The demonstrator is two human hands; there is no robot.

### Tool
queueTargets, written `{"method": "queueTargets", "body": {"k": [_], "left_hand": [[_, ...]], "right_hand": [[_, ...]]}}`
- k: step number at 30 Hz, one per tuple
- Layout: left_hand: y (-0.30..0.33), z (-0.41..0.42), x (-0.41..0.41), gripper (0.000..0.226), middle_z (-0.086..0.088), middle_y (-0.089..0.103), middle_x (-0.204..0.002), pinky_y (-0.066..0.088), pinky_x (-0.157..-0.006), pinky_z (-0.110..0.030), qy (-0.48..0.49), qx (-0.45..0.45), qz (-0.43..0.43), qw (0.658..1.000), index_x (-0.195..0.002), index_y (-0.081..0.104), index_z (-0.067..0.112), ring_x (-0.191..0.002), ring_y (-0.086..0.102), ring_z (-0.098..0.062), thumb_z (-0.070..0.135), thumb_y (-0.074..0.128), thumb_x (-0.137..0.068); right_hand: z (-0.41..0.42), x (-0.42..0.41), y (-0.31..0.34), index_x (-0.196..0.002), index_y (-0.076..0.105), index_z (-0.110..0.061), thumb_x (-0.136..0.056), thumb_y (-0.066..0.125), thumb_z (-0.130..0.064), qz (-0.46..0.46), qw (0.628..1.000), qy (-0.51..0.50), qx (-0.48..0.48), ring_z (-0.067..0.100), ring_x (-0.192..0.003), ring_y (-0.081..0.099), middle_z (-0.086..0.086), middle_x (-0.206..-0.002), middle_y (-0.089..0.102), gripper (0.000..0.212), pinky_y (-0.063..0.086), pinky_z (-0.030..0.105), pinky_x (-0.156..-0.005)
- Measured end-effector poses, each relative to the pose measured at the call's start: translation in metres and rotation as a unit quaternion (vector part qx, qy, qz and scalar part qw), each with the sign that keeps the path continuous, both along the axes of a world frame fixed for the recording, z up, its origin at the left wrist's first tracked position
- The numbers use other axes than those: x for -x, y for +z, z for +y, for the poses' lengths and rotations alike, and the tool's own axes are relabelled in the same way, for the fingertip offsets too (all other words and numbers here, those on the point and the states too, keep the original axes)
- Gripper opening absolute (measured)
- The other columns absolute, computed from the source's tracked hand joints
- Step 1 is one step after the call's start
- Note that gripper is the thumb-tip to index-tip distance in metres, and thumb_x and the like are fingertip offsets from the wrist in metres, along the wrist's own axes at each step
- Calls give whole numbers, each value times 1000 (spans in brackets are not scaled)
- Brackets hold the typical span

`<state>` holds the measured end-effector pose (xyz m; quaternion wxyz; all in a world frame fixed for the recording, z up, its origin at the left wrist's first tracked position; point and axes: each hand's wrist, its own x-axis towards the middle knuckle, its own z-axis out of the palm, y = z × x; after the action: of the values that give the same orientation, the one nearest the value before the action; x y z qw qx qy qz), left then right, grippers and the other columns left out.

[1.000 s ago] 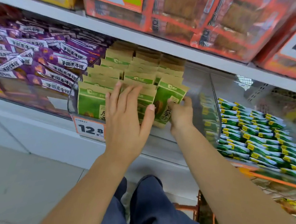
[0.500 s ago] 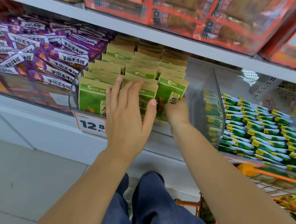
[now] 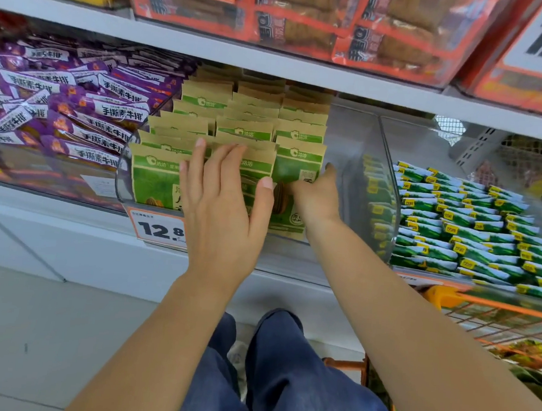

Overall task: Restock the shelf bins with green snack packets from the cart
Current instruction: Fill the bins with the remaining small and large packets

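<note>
Green-and-tan snack packets point(image 3: 156, 178) stand upright in rows inside a clear shelf bin point(image 3: 358, 179) at the middle of the shelf. My left hand point(image 3: 221, 208) lies flat with straight fingers against the front packets in the bin's middle. My right hand point(image 3: 315, 195) grips the rightmost front packet point(image 3: 298, 165) at its right side, fingers curled round its edge, and the packet stands upright in the bin. The orange cart point(image 3: 492, 320) shows at the lower right, its contents mostly hidden.
A bin of purple packets point(image 3: 76, 121) sits to the left. A bin of small green-and-white packets point(image 3: 473, 226) sits to the right. Orange boxes point(image 3: 308, 18) fill the shelf above. A 12.8 price tag point(image 3: 157, 229) hangs below the bin. My legs in blue trousers are below.
My right hand has pushed the rightmost packet down and upright into the front row of the bin. My left hand stays flat on the front packets.
</note>
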<state>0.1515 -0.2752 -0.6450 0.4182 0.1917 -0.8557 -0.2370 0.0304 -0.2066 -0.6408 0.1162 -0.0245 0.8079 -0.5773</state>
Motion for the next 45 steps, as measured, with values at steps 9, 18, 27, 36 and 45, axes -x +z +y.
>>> {"method": "queueTargets", "body": {"k": [9, 18, 27, 36, 45], "left_hand": [[29, 54, -8, 48, -11, 40, -148, 8, -119, -45, -141, 85, 11, 986, -138, 44, 6, -144, 16, -27, 29, 40, -97], [29, 220, 6, 44, 3, 51, -138, -1, -114, -25, -381, 129, -148, 903, -135, 49, 20, -140, 25, -20, 37, 41, -96], [-6, 254, 18, 47, 10, 31, -152, 7, -118, -28, -393, 123, -286, 865, -146, 32, 27, -145, 12, -12, 38, 36, -101], [-8, 253, 14, 45, 7, 38, -148, 12, -116, -26, -393, 127, -253, 875, -144, 37, 22, -142, 21, -12, 34, 39, -101], [7, 232, 6, 21, 26, 54, -112, 30, -87, -7, -423, -125, -146, 885, -113, 62, 32, -103, 44, 12, 24, 52, -97]], "right_hand": [[94, -51, 51, -130, 47, -18, -88, 57, 1, 199, 978, 18, 57, 2, -93, 57, -4, -118, 58, 47, 45, 14, -80], [339, -71, 38, -101, 64, -29, -95, 56, -23, 198, 921, -45, -333, 9, -82, 64, -14, -91, 67, 11, 53, 33, -72], [444, -84, 7, -109, 58, -11, -94, 47, -36, -63, 753, 8, -655, 19, -77, 57, -1, -79, 54, 31, 42, 29, -60], [444, -88, -7, -103, 62, -10, -90, 61, -37, -57, 727, 28, -684, 15, -76, 56, 0, -85, 51, 30, 48, 24, -60], [406, -96, 55, -95, 51, -17, -96, 50, -34, 152, 885, -126, -422, 16, -72, 64, -4, -80, 66, 18, 52, 33, -60]]}}
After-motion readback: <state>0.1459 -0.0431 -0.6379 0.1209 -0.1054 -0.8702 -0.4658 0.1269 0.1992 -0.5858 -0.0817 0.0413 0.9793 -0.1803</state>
